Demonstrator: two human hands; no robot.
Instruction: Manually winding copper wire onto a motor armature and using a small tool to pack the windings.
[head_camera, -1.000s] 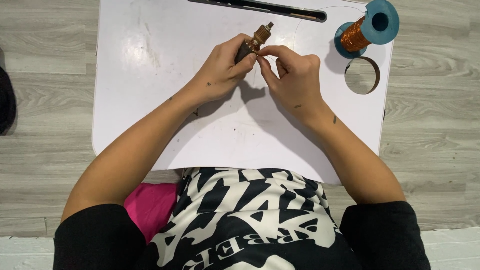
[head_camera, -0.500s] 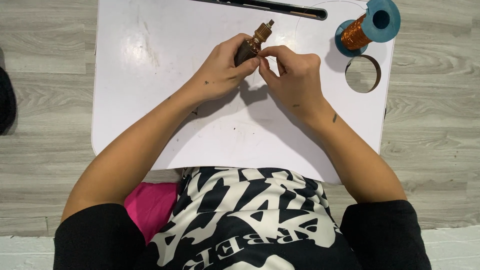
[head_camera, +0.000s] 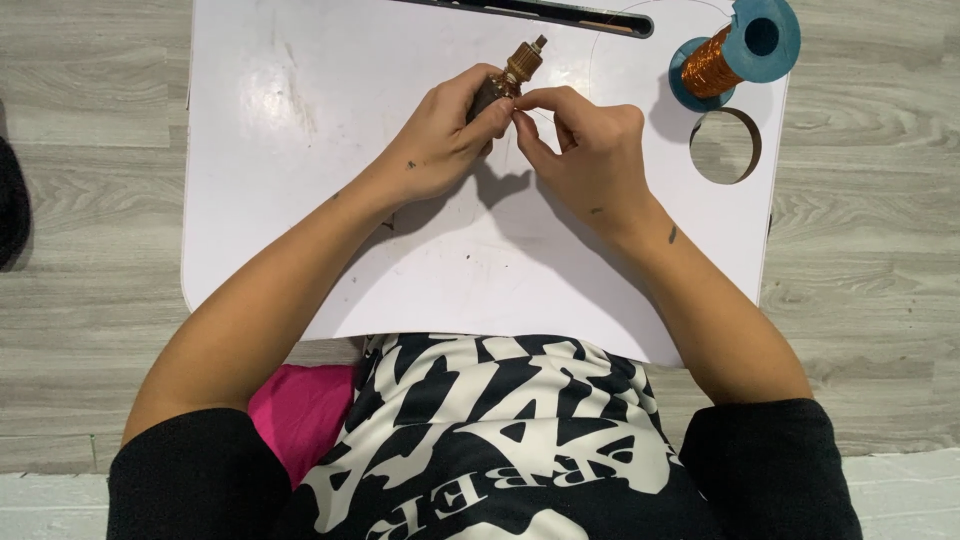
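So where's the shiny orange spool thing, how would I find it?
Start at the white lap table and go to its far right corner, past the right hand. The spool of copper wire lies there on its side, just above a round hole in the table. Nothing else has blue end discs and glossy orange windings.

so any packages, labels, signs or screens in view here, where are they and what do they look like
No packages, labels, signs or screens show.
Nearest to a package: a blue spool of copper wire, at the far right corner of the white lap table.
The only lettering is the white print on the person's black shirt, at the bottom edge of the view.
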